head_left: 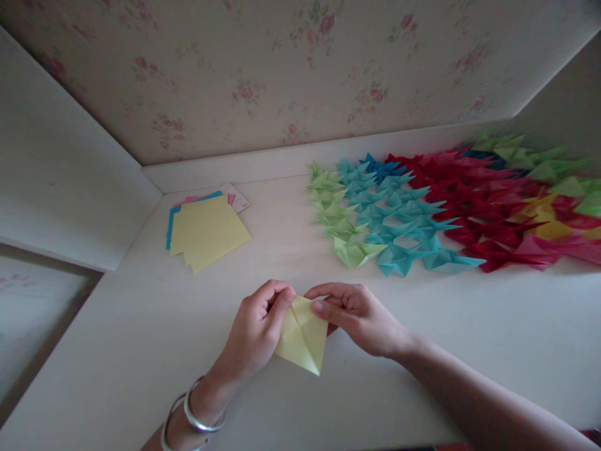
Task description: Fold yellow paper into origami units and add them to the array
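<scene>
A folded piece of yellow origami paper (304, 338) is held between both hands, low in the middle of the view. Creases cross its face, and one corner points down toward me. My left hand (260, 326) pinches its upper left edge between thumb and curled fingers. On the upper right edge, my right hand (354, 313) grips it with the thumb on top and the fingers behind. The fingertips behind the paper are partly hidden. Two silver bangles (190, 407) circle the left wrist.
A stack of square paper sheets (211, 232), yellow on top with blue and pink beneath, lies at the back left. Rows of folded paper cranes (399, 213) in green, blue, red and yellow fill the back right. Behind stands a floral wall (282, 81); a white panel (61, 144) rises at left.
</scene>
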{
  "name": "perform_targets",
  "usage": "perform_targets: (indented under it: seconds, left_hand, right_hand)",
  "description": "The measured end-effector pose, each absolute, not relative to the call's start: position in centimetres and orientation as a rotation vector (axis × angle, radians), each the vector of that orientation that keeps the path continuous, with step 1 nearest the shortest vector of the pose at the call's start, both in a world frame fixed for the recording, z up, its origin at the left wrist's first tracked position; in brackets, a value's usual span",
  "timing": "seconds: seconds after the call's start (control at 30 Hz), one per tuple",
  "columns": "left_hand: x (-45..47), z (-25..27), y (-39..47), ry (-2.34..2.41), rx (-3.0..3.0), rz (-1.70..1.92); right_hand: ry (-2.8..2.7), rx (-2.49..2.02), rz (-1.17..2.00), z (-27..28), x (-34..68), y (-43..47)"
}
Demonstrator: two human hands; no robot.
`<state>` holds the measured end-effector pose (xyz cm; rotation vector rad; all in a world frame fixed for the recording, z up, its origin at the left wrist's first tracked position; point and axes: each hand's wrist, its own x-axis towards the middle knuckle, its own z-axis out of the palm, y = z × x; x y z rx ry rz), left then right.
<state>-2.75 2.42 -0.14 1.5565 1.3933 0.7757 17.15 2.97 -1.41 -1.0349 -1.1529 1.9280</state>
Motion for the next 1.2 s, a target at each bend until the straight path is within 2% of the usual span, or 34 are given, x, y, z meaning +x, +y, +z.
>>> perform_targets:
  seconds: [0.23,0.5,0.73,0.97,1.2]
  left_hand:
    - [-2.4,0.0,2.2,1.396,1.587,0.761]
    - [-1.9,-0.3,1.8,1.311,1.675,0.721]
    - [-2.2,-0.2,2.2,1.347,1.622,0.732]
    - [-2.5,-0.1,2.5,1.333,1.507,0.745]
    - [-2.6,0.1,3.0,1.281,1.088,0.786]
  right_hand:
    - [-1.180,-0.980,2.065,-1.5,16.9,3.2]
    - [-1.314,-1.027,1.928,-2.0,15.8,2.4]
    - [-1.117,-0.909,2.153,-2.2,16.9,3.1]
    - [-1.067,-0.843,2.201,-2.2,17.2,3.3]
    - [-1.268,-0.787,1.994,-2.0,18.3,3.2]
